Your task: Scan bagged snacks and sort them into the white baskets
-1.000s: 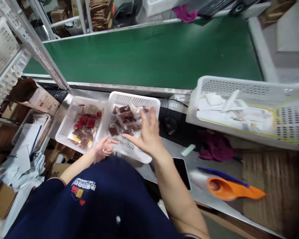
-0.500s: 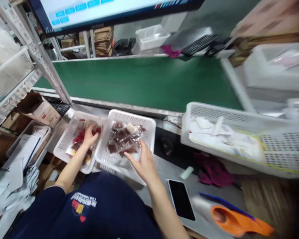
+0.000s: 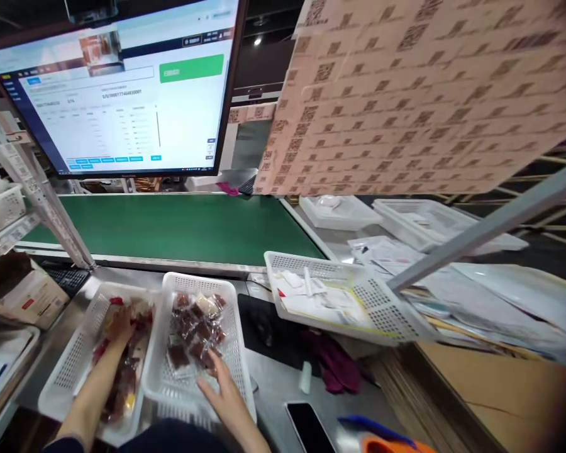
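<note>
Two white perforated baskets sit side by side at the near edge of the metal counter. The left basket (image 3: 73, 365) holds red and brown snack packets; my left hand (image 3: 120, 327) reaches into it with fingers down among the packets, its grip hidden. The right basket (image 3: 238, 349) holds brown packets (image 3: 191, 330) in clear wrap. My right hand (image 3: 224, 393) lies over its near part, fingers spread flat and touching the nearest packets.
A green conveyor belt (image 3: 179, 226) runs behind the baskets under a large monitor (image 3: 117, 88). A third white basket (image 3: 358, 302) with papers stands right. A phone (image 3: 309, 428), purple cloth (image 3: 334, 368), small white tube (image 3: 305, 377) and orange tool (image 3: 387, 445) lie on the counter. A QR-code sheet (image 3: 415, 94) hangs above.
The view has tilted upward, bringing the monitor and QR-code sheet into sight. My left hand went from beside the baskets into the left basket. My right hand stays at the right basket.
</note>
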A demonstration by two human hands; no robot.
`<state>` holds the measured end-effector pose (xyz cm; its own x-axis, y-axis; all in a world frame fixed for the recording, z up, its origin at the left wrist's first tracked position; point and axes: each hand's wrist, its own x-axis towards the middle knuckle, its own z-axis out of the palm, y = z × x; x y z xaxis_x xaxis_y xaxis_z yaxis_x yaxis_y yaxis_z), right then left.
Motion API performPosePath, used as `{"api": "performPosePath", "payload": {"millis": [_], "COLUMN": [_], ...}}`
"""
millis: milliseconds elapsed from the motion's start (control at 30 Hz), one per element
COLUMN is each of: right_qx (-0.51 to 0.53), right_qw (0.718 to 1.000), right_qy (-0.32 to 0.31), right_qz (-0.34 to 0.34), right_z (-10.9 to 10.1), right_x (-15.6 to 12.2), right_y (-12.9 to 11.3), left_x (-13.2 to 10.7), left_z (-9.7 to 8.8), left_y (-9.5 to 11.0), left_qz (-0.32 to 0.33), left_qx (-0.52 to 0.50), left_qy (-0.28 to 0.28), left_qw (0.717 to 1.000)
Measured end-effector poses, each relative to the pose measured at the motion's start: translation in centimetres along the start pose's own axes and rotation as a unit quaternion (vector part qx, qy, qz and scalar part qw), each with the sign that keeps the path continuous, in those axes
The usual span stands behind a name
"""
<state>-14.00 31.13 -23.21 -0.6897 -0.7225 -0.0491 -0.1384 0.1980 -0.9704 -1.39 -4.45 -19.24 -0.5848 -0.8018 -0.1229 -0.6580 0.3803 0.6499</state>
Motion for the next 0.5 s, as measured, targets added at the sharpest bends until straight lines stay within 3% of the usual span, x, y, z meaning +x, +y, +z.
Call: {"api": "performPosePath", "payload": {"millis": [133, 333, 400, 500], "right_qx": [-0.01, -0.018, -0.016, 0.005], "right_qw": [1.0, 0.999, 0.999, 0.997], "right_qy": [-0.011, -0.028, -0.042, -0.081], "right_qz": [-0.012, 0.004, -0.001, -0.009], "right_z": [-0.3, -1.8, -1.7, -1.0], "right_x": [-0.7, -0.8, -0.3, 0.5], "right_y": [-1.1, -3.4, -4.2, -5.5], "left_x": [-0.1, -1.5, -2.9, -6.5], "left_z": [-2.7, -8.6, -10.1, -11.7], "left_y": [-1.2, -2.8, -1.8, 1.2], "left_qz": [0.001, 0.018, 0.025, 0.02], "left_qx": [0.044, -0.027, -0.076, -0.189], "left_qy": [0.038, 0.137, 0.119, 0.021], "left_qw": [0.998, 0.99, 0.99, 0.982]}}
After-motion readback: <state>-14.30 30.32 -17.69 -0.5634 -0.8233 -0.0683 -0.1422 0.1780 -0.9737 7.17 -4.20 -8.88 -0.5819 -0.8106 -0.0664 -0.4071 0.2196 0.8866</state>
